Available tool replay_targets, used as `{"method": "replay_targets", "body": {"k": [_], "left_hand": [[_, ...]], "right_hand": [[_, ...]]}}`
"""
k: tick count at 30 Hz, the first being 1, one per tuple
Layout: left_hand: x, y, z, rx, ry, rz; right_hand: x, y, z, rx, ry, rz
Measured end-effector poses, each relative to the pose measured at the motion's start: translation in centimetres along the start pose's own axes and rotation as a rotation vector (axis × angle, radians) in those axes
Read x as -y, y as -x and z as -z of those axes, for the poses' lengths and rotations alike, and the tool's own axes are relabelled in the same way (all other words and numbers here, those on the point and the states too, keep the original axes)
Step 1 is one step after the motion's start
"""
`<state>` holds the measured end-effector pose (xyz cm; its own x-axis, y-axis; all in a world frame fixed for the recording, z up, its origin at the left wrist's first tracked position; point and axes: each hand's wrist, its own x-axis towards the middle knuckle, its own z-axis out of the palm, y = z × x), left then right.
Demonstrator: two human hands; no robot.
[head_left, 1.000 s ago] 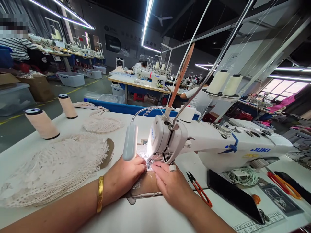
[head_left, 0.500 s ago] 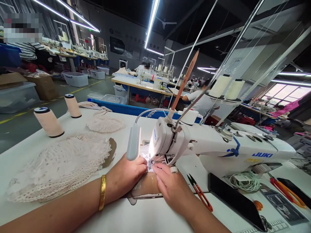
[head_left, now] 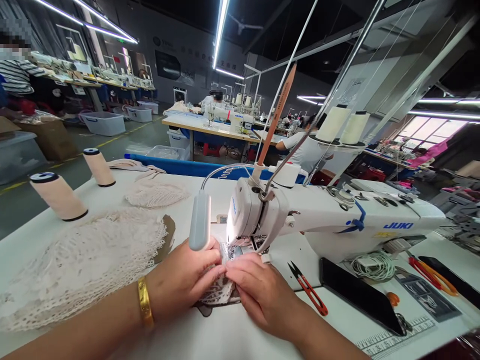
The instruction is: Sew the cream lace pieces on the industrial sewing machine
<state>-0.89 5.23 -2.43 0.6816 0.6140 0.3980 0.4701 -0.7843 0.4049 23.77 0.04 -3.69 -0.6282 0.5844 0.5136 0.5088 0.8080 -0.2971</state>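
A cream lace piece (head_left: 219,291) lies under the head of the white sewing machine (head_left: 252,212), over some brown cloth. My left hand (head_left: 189,274) grips the lace on its left side, thumb stretched toward the right fingertips. With fingers closed at the lace's right edge, my right hand (head_left: 260,289) sits just in front of the presser foot area. The fingertips of both hands nearly meet and hide part of the lace. A lit grey lamp (head_left: 200,220) hangs over my left fingers. The needle itself cannot be made out.
Stacked lace pieces (head_left: 86,260) cover the table's left, with two peach thread cones (head_left: 59,196) behind. On the right lie orange thread snips (head_left: 308,289), a black phone (head_left: 358,295), a coiled white cable (head_left: 373,265), a clear ruler (head_left: 401,335) and orange-handled scissors (head_left: 431,275).
Lace now covers the brown cloth that showed between my hands. My left thumb has moved right toward my right fingers. The whole view has shifted slightly.
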Motion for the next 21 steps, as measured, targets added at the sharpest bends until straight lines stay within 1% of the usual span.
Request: {"method": "replay_targets", "body": {"k": [2, 4, 6, 8, 9, 11, 12, 14, 17, 21], "left_hand": [[0.3, 0.0, 0.0, 0.0, -0.042, 0.017], [0.5, 0.1, -0.2, 0.033, -0.085, 0.03], [0.5, 0.3, -0.5, 0.109, -0.089, 0.01], [0.3, 0.5, -0.8, 0.146, -0.095, -0.02], [0.2, 0.5, -1.0, 0.133, -0.099, -0.035], [0.1, 0.4, -1.2, 0.065, -0.091, -0.063], [0.1, 0.3, -1.3, 0.036, -0.073, -0.083], [-0.2, 0.2, -1.2, 0.036, -0.036, -0.128], [-0.9, 0.1, -1.1, 0.044, -0.047, -0.173], [-2.1, 0.2, -1.4, 0.008, -0.082, -0.193]], "right_hand": [[0.0, 0.0, 0.1, 0.059, 0.016, -0.009], [-0.5, 0.3, 0.3, 0.103, 0.11, -0.062], [-1.1, 0.7, 0.6, 0.088, 0.228, -0.131], [-1.5, 1.0, 0.9, 0.017, 0.294, -0.177], [-1.5, 1.0, 1.0, -0.012, 0.291, -0.176], [-1.2, 0.9, 1.0, -0.018, 0.224, -0.111], [-1.0, 0.8, 0.9, 0.005, 0.175, -0.068], [-0.5, 0.6, 0.7, 0.065, 0.089, -0.016], [-0.2, 0.5, 0.6, 0.107, 0.055, -0.048], [-0.2, 0.7, 1.1, 0.14, 0.1, -0.099]]}}
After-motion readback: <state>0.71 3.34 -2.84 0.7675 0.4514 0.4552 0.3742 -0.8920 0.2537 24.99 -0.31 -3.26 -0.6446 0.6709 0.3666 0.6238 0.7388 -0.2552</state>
